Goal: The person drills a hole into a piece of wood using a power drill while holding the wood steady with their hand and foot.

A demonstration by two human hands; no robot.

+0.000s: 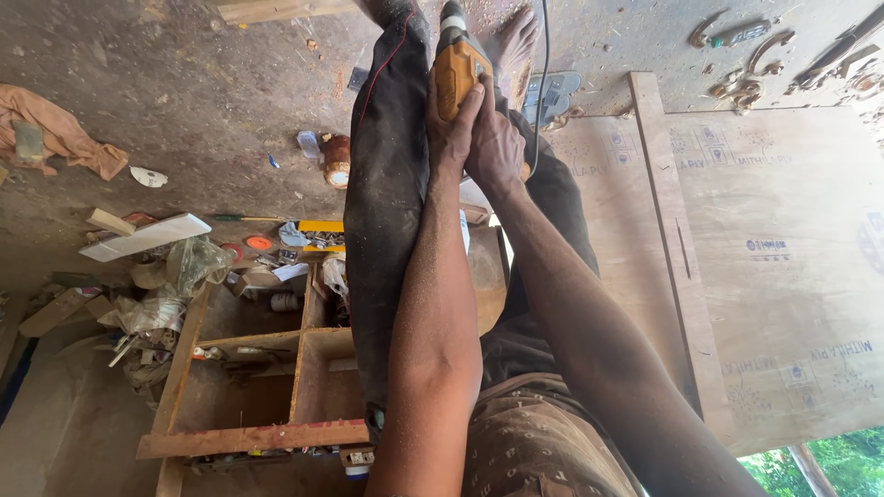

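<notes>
Yellow and black, the power drill (458, 57) sits at the top of the view, held tight by 2 hands. The left hand (449, 129) wraps its grip around the drill from one side. The right hand (497, 143) closes over the same handle, touching the left. A dark trouser leg (387, 202) lies just beside both arms. Plywood sheets (783, 258) lie to the right. A wooden shelf frame (267, 368) and scattered clutter (166, 285) sit left on the dusty floor (203, 101).

Bare forearms dusted with sawdust; black trousers (387, 184) with red seam; brown patterned shirt (534, 451); bare foot (516, 41).
</notes>
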